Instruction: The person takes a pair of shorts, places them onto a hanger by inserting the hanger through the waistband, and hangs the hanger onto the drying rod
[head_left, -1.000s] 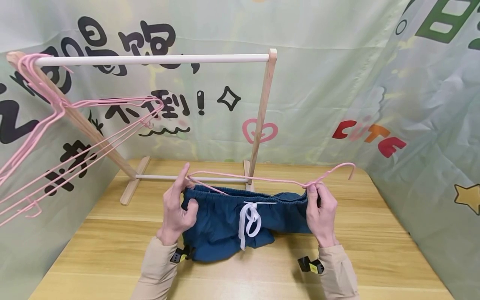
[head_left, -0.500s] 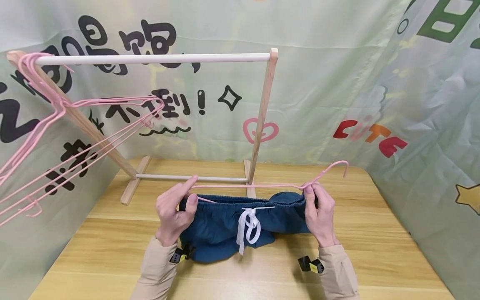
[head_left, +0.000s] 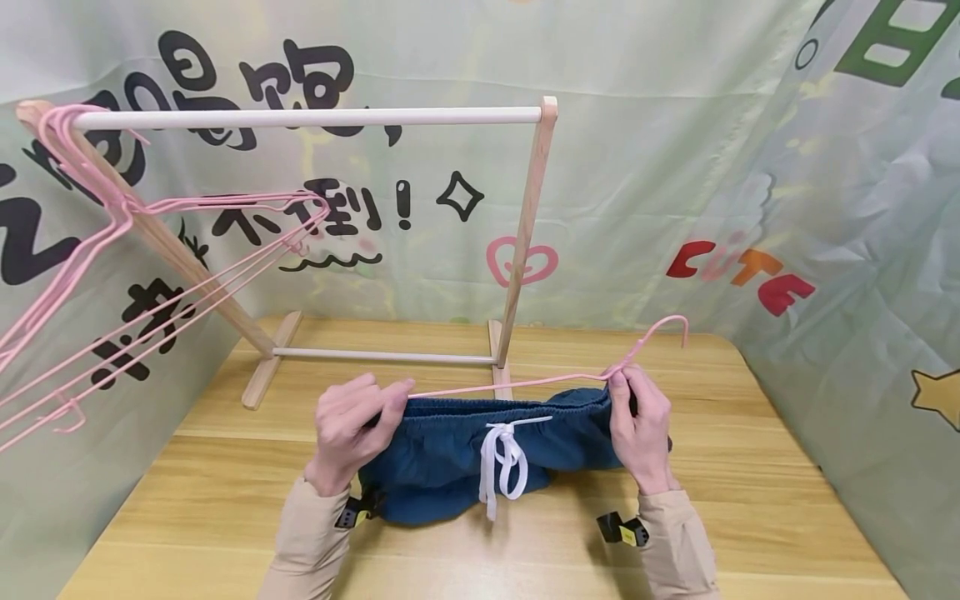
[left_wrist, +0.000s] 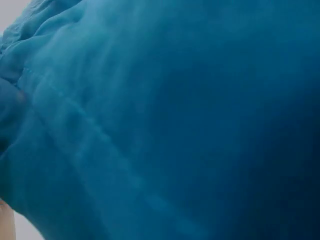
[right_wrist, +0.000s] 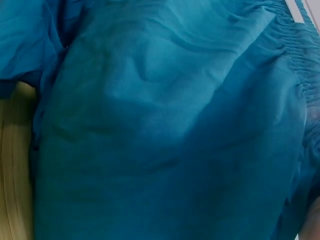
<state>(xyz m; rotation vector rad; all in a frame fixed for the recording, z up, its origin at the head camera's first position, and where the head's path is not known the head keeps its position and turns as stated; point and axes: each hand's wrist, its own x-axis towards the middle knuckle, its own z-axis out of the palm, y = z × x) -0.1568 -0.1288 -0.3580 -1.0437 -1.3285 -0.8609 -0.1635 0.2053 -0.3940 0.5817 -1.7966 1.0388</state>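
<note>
Dark blue shorts point(head_left: 450, 467) with a gathered elastic waistband and a white drawstring bow point(head_left: 502, 467) stretch between the hands, waist opening up. A pink wire clothes hanger point(head_left: 517, 384) lies along the opening, its hook pointing up to the right. At the left end of the waistband, my left hand point(head_left: 352, 429) grips the shorts and the hanger's end, which it hides. My right hand point(head_left: 641, 425) pinches the waistband's right end together with the hanger just below its hook. Blue cloth point(left_wrist: 150, 125) fills most of the left wrist view. The right wrist view also shows the gathered waistband point(right_wrist: 295, 65).
Behind the shorts stands a wooden rack with a white top rail point(head_left: 322, 118) and a low white crossbar point(head_left: 382, 357). Several pink hangers point(head_left: 112, 204) hang at its left end. A wood-grain table point(head_left: 735, 467) lies beneath, with printed cloth walls point(head_left: 637, 167) around.
My left hand has gone from spread fingers to a curled grip on the hanger's left end and waistband. That end has lowered; the hook has shifted slightly left. My right hand keeps its pinch.
</note>
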